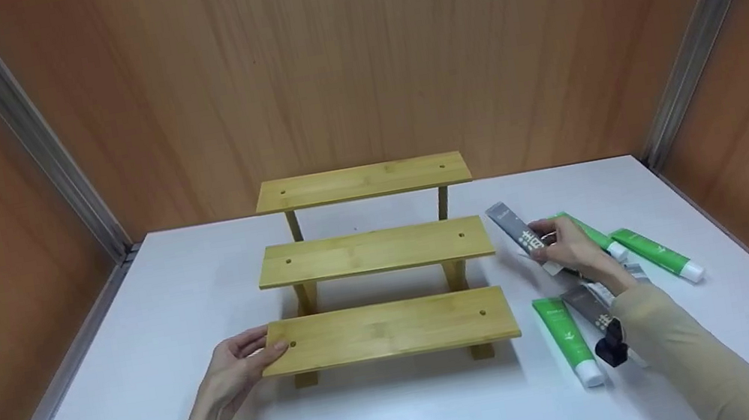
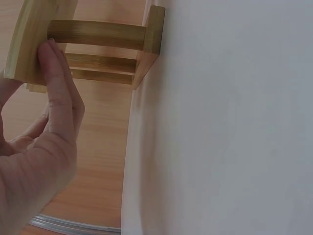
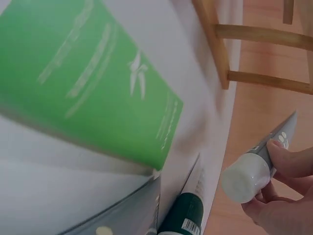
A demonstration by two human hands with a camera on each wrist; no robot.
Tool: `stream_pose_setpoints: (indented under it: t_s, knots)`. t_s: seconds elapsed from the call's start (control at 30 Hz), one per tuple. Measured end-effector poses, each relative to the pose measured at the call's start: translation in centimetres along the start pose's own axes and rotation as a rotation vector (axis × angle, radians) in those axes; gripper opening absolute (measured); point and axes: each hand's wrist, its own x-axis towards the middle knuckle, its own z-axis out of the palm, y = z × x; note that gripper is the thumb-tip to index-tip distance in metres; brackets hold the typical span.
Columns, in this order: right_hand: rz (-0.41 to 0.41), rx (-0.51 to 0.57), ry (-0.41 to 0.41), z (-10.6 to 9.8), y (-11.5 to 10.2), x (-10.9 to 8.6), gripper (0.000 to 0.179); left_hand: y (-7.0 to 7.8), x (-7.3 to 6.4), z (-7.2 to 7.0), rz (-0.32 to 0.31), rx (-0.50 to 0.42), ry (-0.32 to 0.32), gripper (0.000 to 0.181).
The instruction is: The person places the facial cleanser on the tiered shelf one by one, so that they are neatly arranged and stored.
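A three-tier wooden display rack [image 1: 374, 250] stands on the white table, its steps rising toward the back. My left hand [image 1: 230, 371] pinches the left end of its lowest board [image 1: 387, 331], thumb on top; the left wrist view shows fingers [image 2: 58, 98] against the underside. Off the rack's right side, my right hand [image 1: 571, 245] holds a grey squeeze tube [image 1: 514, 223] between thumb and fingers. That tube is tilted and raised, its white cap [image 3: 244, 178] turned toward the right wrist camera. Beneath the hand, part of the tube pile is hidden.
Green tubes with white caps lie at the right: one in front [image 1: 564, 334], another farther right [image 1: 658, 255], a third behind the hand [image 1: 593, 234]. A grey tube [image 1: 587, 305] rests beside the front one. A dark green-capped tube [image 3: 186, 213] shows in the right wrist view. Wooden panels [image 1: 348, 54] enclose the table.
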Motion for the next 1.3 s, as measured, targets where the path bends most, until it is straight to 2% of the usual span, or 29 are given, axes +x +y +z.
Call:
stream_pose_setpoints:
  t_s: [0.3, 0.6, 0.8, 1.17, 1.3]
  knots:
    - [0.071, 0.127, 0.057, 0.1, -1.3, 0.1, 0.059, 0.1, 0.0, 0.3, -0.007, 0.007, 0.016, 0.069]
    - [0.086, 0.241, 0.123, 0.0, -3.0, -0.2, 0.062, 0.2, -0.2, 0.3, -0.025, -0.020, 0.034, 0.065]
    - [0.033, 0.294, 0.179, 0.1, -5.0, -0.4, 0.061, 0.2, -0.3, 0.1, -0.017, -0.008, 0.033, 0.065]
    - [-0.068, 0.381, 0.212, 1.0, -8.4, 0.0, 0.058, 0.1, -0.2, -0.1, -0.023, -0.015, 0.029, 0.066]
    - [-0.082, 0.375, 0.219, 1.5, -9.5, 0.4, 0.059, 0.0, -0.3, -0.1, -0.020, -0.015, 0.022, 0.068]
